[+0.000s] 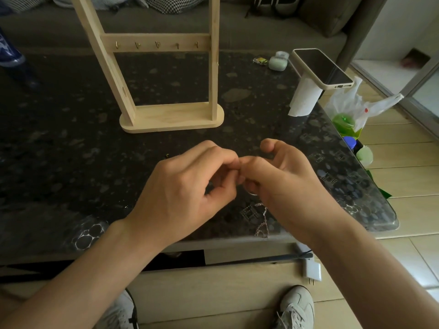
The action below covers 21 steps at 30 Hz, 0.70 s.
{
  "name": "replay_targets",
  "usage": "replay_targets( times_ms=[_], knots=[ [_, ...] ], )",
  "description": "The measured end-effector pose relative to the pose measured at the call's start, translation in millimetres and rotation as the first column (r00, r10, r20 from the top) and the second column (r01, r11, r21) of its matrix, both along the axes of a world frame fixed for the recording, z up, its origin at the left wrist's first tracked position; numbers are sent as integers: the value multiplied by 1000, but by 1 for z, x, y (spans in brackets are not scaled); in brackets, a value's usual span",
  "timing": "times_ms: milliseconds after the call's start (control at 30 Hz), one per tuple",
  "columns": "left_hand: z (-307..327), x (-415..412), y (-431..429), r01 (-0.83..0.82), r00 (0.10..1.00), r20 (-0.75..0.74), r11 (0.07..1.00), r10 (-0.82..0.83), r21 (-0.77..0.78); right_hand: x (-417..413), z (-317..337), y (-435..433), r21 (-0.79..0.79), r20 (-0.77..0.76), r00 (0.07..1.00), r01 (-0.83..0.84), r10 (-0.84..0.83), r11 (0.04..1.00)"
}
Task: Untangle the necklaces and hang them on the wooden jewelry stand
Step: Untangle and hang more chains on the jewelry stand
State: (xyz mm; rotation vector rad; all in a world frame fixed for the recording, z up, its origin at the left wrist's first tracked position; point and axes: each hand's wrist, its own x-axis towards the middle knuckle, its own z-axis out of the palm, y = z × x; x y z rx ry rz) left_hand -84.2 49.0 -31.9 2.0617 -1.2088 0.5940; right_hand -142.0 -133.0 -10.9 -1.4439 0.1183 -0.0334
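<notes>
The left hand and right hand pinched the necklace chain between them; slack hung below the right. Gentle, short pulls were advisable.

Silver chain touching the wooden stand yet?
Apart. Head view: the silver chain hangs below the right hand at the near edge of the table, with dark tabletop showing between it and the wooden jewelry stand.

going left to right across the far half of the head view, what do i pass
wooden jewelry stand -> small yellow wrapper -> pale green case -> phone -> white plastic bag, past the table's right edge
</notes>
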Motion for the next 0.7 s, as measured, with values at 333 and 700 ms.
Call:
replay_targets(
  times_ms=[333,700],
  knots=[
    [0,1,-3,31,999,13,996,-32,82,1,-2,-2,98,-78,997,-17,25,995],
    [5,-1,-2,37,999,-23,988,-34,147,1,-3,-5,132,-105,985,-121,135,984]
  ],
)
